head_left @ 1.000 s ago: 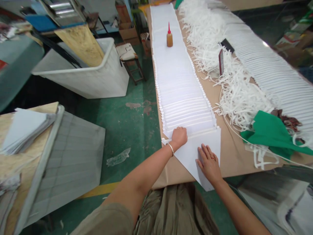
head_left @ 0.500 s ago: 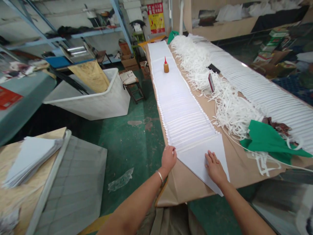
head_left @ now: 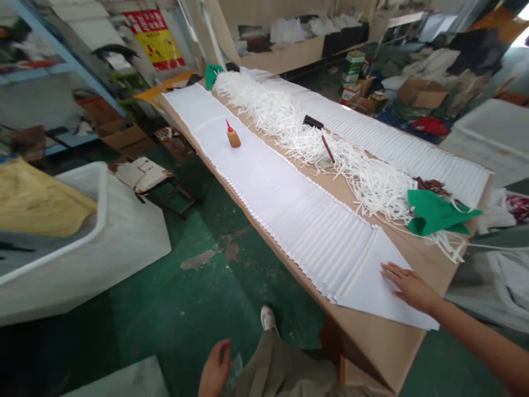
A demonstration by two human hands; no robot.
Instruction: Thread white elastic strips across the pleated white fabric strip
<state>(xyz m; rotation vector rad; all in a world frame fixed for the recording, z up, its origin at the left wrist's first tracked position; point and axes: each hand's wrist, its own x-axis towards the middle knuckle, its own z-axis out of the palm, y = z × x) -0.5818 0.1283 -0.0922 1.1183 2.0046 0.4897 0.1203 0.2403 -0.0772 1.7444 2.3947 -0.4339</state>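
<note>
My right hand [head_left: 409, 284] lies flat, fingers stretched, on the white triangular end sheet [head_left: 378, 281] of a long overlapping row of white sheets [head_left: 264, 190]. White strips [head_left: 355, 262] run across the near sheets. My left hand [head_left: 215, 368] hangs low beside my leg, away from the table, with loosely curled fingers and nothing visible in it. A small amber glue bottle [head_left: 233, 138] with a red nozzle stands farther up the row.
Along the brown-covered table [head_left: 359, 325] lies a heap of loose white strips [head_left: 285, 118], with a green cloth [head_left: 438, 212] at its near end. Behind it runs another row of layered sheets [head_left: 372, 132]. To the left are a white bin [head_left: 136, 237] and a stool [head_left: 142, 176].
My left hand has come off the sheets and dropped beside my leg. My right hand stays flat on the end sheet. The view has swung to the right.
</note>
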